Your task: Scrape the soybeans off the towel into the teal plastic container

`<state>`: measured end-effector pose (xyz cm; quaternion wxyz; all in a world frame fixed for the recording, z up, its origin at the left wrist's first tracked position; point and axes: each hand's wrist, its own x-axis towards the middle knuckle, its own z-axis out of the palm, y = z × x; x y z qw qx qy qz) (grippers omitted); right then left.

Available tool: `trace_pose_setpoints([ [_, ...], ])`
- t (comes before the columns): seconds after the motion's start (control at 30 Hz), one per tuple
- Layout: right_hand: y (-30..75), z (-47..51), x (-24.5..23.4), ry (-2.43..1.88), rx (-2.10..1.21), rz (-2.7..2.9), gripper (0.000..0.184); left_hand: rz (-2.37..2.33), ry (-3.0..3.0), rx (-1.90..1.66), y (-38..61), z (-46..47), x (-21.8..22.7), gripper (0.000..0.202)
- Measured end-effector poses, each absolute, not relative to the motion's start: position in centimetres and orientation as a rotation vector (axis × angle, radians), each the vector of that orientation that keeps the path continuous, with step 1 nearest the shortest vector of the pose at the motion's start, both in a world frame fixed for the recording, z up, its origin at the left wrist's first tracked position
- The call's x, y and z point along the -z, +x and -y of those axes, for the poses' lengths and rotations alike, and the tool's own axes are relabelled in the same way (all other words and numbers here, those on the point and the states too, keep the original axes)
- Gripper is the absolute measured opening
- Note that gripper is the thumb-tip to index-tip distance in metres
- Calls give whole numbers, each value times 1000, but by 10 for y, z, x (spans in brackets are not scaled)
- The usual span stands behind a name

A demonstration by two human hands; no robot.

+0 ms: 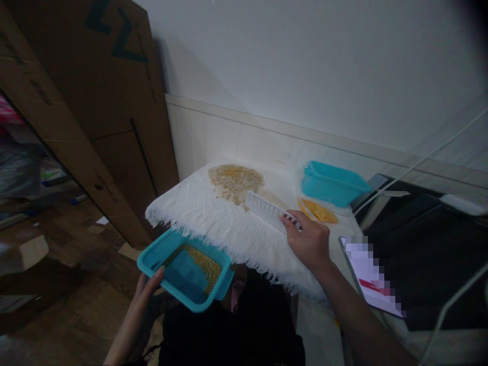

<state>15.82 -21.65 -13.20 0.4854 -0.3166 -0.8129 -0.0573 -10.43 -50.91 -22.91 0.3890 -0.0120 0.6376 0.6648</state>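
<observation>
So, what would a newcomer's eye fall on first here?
Probably the turquoise tray with yellowish grains, held in the left hand at the near fringe of the white cloth. Then the loose pile on that cloth, with the white strip in the right hand pointing toward it. A second turquoise container stands at back right.

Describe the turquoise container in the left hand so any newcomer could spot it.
Find the white fringed cloth. Below its near edge, the left hand holds a turquoise container. Unlike the turquoise tub standing near the wall, this one is hand-held, with small round yellowish grains visible inside.
</observation>
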Motion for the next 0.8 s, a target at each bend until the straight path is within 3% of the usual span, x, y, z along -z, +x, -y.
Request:
trace_pose_setpoints([
  [0.8,158,241,124,-628,127,2025,27,-1629,-53,-1689,-107,510,235,98],
])
